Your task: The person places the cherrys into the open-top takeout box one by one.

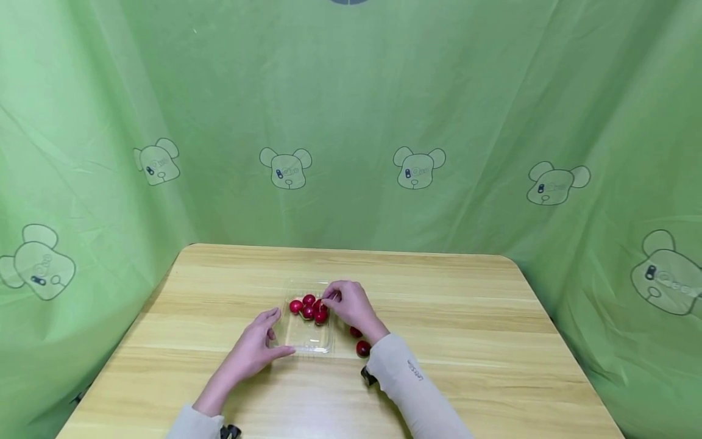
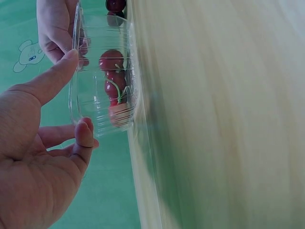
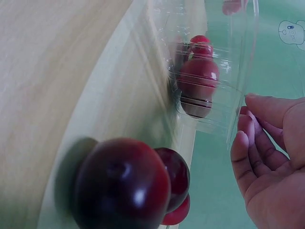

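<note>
A clear plastic box (image 1: 304, 336) stands on the table with several red cherries (image 1: 308, 312) grouped in its far right part. My left hand (image 1: 255, 347) holds the box at its near left corner, thumb along the near rim and fingers at the left side. In the left wrist view, the thumb (image 2: 59, 76) and curled fingertips meet the box's rim. Over the right rim, my right hand (image 1: 352, 305) brings thumb and forefinger together close above a cherry (image 1: 320, 316); they pinch at its thin stem. The right wrist view shows this hand (image 3: 271, 143) curled beside the box wall.
Loose dark cherries (image 1: 363, 348) lie on the wooden table (image 1: 439, 305) to the right of the box, below the right wrist. One large cherry (image 3: 123, 183) looms near the right wrist camera. A green curtain (image 1: 351, 91) with bear-head drawings surrounds the table's back and sides.
</note>
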{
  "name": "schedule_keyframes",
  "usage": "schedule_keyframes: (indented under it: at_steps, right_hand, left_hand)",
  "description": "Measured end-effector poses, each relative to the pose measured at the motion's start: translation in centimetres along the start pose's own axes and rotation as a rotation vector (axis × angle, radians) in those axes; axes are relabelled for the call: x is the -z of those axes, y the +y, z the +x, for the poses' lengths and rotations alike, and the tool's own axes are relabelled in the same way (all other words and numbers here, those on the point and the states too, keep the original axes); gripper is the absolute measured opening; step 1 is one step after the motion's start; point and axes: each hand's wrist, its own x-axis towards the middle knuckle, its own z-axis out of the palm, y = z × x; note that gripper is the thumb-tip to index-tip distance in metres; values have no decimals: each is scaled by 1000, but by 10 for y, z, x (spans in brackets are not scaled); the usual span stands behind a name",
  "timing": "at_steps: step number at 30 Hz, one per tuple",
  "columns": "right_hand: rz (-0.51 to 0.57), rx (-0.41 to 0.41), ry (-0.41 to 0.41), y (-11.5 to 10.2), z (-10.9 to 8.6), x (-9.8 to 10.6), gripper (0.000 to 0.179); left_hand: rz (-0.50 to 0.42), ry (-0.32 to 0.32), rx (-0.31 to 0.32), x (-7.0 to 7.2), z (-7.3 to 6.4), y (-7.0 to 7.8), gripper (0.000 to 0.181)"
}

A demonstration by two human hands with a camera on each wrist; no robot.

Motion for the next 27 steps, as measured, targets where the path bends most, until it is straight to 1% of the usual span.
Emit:
schedule_keyframes:
  at_steps: [6, 11, 14, 19, 22, 27]
  right_hand:
    - [11, -8, 2, -1, -2, 1, 4]
    - [23, -8, 12, 1, -3, 8, 4]
    - [34, -28, 23, 5, -4, 17, 5]
    - [73, -77, 67, 14, -6, 40, 5]
    - [78, -102, 90, 22, -10, 52, 4]
    - [58, -137, 84, 36, -21, 65, 5]
  left_hand:
    - [0, 4, 3, 1, -2, 1, 100]
    - [-1, 2, 2, 2, -2, 1, 100]
    - [1, 0, 2, 2, -2, 1, 101]
    - [-2, 0, 3, 2, -2, 2, 101]
    - [-4, 0, 6, 2, -2, 3, 101]
    - [-2, -1, 11, 2, -2, 3, 101]
